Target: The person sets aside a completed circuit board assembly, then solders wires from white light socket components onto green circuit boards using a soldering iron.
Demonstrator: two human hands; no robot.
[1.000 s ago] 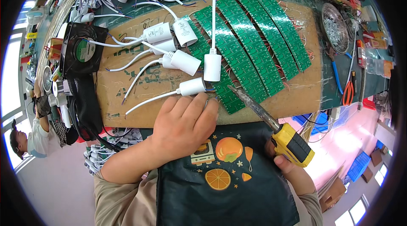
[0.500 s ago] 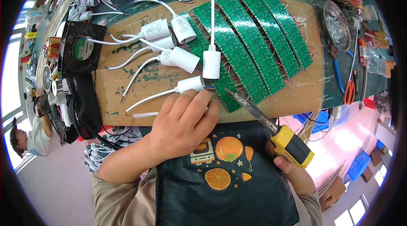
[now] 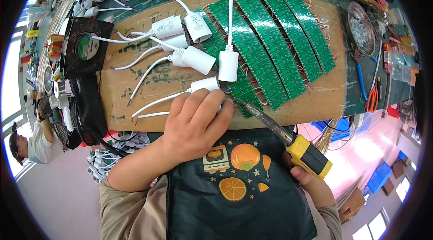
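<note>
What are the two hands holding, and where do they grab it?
The right hand grips the soldering iron by its yellow-and-black handle. The left hand presses on a white cylindrical plug, covering its near end.

Head-worn fisheye, steeply downward, close over workbench (image 3: 315,105)

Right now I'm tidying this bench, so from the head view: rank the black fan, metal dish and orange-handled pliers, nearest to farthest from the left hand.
1. Black fan, far left.
2. Metal dish, upper right.
3. Orange-handled pliers, right edge.
</note>
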